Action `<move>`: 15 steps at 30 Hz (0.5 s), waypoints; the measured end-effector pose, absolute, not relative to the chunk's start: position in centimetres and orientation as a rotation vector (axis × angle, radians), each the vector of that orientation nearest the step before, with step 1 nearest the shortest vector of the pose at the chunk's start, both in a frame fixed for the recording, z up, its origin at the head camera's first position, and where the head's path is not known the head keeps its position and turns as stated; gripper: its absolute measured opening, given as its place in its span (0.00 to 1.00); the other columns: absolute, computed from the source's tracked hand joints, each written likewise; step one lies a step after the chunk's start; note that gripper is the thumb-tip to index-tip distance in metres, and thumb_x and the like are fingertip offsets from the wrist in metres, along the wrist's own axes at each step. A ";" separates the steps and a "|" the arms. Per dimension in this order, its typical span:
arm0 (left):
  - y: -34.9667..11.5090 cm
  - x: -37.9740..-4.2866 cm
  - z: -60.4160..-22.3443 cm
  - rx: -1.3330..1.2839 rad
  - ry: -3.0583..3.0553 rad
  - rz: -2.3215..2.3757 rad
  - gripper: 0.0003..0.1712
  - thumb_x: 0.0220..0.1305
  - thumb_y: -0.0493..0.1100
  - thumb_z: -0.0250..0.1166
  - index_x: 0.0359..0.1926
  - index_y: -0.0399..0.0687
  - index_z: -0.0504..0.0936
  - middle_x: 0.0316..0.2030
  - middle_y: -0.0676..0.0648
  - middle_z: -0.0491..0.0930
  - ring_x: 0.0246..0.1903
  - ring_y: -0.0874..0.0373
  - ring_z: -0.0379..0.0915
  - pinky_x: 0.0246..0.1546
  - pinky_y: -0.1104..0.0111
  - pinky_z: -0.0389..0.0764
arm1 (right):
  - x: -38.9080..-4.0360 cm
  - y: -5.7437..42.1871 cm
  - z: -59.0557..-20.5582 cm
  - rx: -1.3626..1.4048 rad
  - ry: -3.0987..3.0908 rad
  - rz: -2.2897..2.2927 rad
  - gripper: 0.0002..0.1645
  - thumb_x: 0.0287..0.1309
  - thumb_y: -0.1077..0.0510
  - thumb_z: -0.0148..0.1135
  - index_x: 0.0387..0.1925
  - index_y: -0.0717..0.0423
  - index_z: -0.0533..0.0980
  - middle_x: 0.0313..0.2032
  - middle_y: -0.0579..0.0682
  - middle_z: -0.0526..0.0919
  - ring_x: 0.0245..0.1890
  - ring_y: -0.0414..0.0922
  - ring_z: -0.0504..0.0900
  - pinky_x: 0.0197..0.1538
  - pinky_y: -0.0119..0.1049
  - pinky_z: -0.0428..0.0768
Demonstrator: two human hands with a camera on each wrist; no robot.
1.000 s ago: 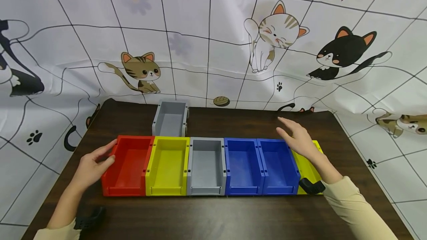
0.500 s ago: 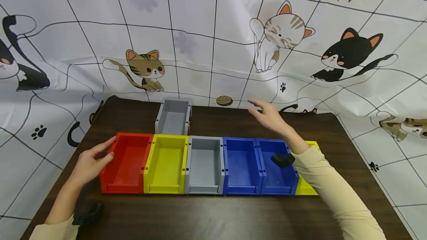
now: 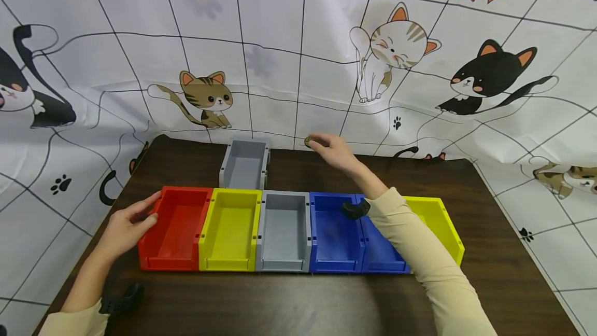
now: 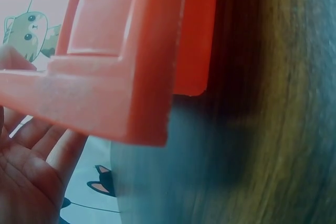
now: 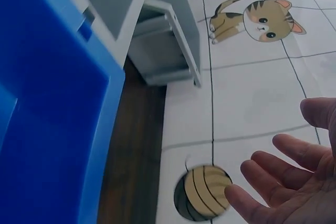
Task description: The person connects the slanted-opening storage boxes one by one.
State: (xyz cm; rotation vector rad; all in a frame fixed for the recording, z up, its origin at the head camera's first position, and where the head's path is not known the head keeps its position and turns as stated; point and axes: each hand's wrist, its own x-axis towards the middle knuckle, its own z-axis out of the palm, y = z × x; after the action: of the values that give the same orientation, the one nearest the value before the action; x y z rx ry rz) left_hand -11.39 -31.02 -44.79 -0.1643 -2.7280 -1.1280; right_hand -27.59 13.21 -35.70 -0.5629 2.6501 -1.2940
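My left hand rests at the left side of a red bin, its fingers fairly straight and touching the wall near the rim. In the left wrist view, the palm faces the red bin's wall, which hides part of the fingers. My right hand hovers past the back of the row, in front of the cloth, with nothing in it. The right wrist view shows its fingers spread loosely. Nearest to it are a grey bin standing behind the row and a blue bin.
Right of the red bin stand a yellow bin, a grey bin, another blue bin and a yellow bin, side by side on a dark wooden table. A cat-printed cloth hangs behind.
My right hand has moved left, from above the right-hand yellow bin to behind the blue bins. The left hand stays by the red bin. The bins stand as before.
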 end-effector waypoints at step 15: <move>-32.0 -11.3 -45.1 -0.155 -2.719 -1.188 0.27 0.65 0.36 0.58 0.64 0.34 0.66 0.55 0.26 0.70 0.41 0.73 0.72 0.32 0.84 0.76 | -28.7 6.8 -37.5 -0.321 2.355 -1.462 0.28 0.66 0.54 0.53 0.63 0.63 0.66 0.58 0.59 0.73 0.56 0.53 0.72 0.54 0.47 0.76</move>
State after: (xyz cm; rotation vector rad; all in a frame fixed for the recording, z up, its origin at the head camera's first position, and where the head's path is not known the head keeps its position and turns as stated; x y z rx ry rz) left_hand -11.33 -31.96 -45.08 -0.1545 -2.7186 -1.1881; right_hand -28.70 6.81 -37.51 -0.3207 2.3551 -1.4622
